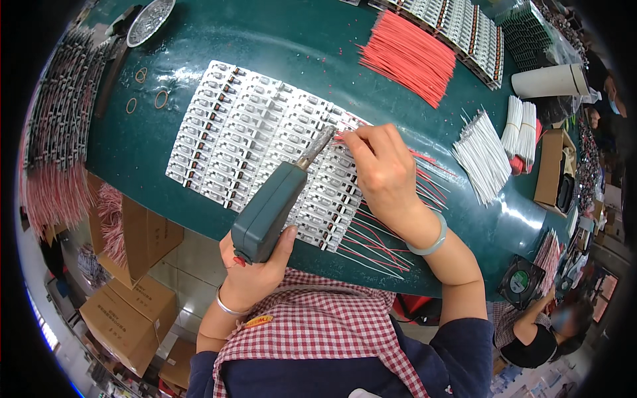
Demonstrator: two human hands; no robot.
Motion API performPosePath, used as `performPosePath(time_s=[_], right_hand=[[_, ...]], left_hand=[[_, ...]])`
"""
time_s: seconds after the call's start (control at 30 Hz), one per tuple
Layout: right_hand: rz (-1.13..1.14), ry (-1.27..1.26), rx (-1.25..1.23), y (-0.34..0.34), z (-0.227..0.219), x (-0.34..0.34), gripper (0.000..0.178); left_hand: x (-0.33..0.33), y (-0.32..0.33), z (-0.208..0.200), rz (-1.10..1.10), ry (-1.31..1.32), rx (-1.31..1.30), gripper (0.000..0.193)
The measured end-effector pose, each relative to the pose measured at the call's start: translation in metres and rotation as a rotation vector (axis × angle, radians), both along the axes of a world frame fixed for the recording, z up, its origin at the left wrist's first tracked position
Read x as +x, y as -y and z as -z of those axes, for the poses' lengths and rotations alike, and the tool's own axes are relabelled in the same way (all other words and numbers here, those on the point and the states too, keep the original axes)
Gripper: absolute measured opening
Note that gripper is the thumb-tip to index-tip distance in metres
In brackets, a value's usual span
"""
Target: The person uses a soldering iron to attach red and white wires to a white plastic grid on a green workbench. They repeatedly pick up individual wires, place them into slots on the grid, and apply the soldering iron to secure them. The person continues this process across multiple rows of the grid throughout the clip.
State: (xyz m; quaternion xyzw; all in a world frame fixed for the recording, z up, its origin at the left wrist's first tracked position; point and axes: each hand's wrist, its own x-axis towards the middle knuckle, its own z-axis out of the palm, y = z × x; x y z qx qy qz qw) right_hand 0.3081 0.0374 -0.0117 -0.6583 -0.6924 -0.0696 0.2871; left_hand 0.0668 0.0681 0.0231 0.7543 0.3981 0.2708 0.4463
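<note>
My left hand [260, 278] is wrapped round the handle of a dark teal soldering gun [269, 211], whose metal tip points up to the right. The tip touches or hovers just over the right part of a panel of small white circuit boards [222, 132]; which of the two I cannot tell. Beside the tip, my right hand [383, 169] pinches the end of a thin red wire [340, 136] against the panel. Red and white wires [378, 249] stick out from the panel's right edge, some running under my right wrist.
Loose red wires [408, 56] and white wires [482, 158] lie in piles right of the panel. More board panels [458, 26] lie at the far right, wired ones [63, 126] at the left. Rubber bands [161, 99] and a dish [151, 21] sit upper left. A fan [521, 281] stands lower right, near another person.
</note>
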Motion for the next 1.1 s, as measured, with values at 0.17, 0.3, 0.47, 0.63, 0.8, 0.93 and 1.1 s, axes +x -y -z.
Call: performPosePath(time_s=[0.17,0.3,0.47,0.63,0.8,0.93,1.1], right_hand=[[0.001,0.023,-0.009,-0.001,-0.002,-0.001,0.027],[-0.002,0.028,-0.018,-0.002,-0.004,-0.002,0.026],[-0.007,0.036,-0.012,-0.002,-0.004,-0.001,0.026],[0.029,0.023,-0.049,-0.001,-0.006,-0.004,0.029],[0.006,0.055,0.002,-0.002,-0.003,-0.002,0.025],[0.007,0.035,0.002,0.005,-0.008,-0.007,0.027],[0.000,0.004,-0.011,0.008,-0.004,-0.012,0.028]], left_hand=[[0.000,-0.001,0.001,0.009,-0.001,-0.006,0.022],[0.000,0.000,0.002,-0.007,-0.002,0.017,0.020],[-0.003,0.002,-0.001,-0.012,-0.056,-0.003,0.017],[-0.009,0.007,0.004,-0.084,-0.007,-0.053,0.018],[-0.009,0.011,0.006,-0.142,0.053,-0.079,0.019],[-0.013,0.012,0.009,-0.123,0.047,-0.081,0.018],[-0.014,0.012,0.006,-0.078,0.053,-0.141,0.019]])
